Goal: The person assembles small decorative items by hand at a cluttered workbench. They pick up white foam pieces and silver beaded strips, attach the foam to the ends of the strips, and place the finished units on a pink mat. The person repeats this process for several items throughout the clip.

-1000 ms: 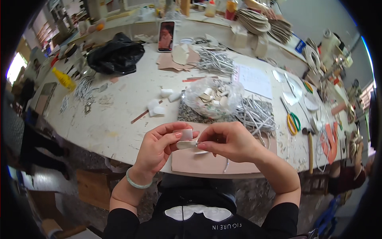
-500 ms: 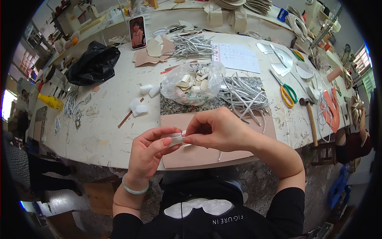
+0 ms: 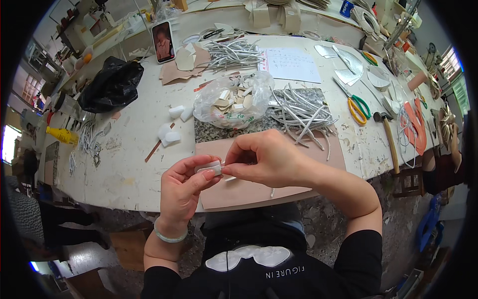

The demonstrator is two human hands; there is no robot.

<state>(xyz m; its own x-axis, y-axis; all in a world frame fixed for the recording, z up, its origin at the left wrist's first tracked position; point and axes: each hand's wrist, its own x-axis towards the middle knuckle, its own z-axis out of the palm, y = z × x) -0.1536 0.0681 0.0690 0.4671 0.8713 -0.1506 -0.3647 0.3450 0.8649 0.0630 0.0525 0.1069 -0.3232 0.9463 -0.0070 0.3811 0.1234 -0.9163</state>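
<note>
My left hand (image 3: 185,187) pinches a small white block (image 3: 209,166) between thumb and fingers, just above the near edge of the table. My right hand (image 3: 265,158) meets it from the right, fingertips closed on the block's right end. Both hands hover over a pinkish-tan leather sheet (image 3: 308,149) lying on the white worktable (image 3: 124,164). A pale bangle (image 3: 170,235) circles my left wrist.
Behind the hands lie a clear plastic bag of small pale pieces (image 3: 233,102), a heap of grey cords (image 3: 301,110), yellow-handled scissors (image 3: 357,107), a hammer (image 3: 388,137), a black bag (image 3: 112,85), a phone (image 3: 163,41) and white blocks (image 3: 169,133).
The view has shifted slightly and the hands sit lower in the picture. Both hands stay closed on the small white block, with the fingers working at its right end.
</note>
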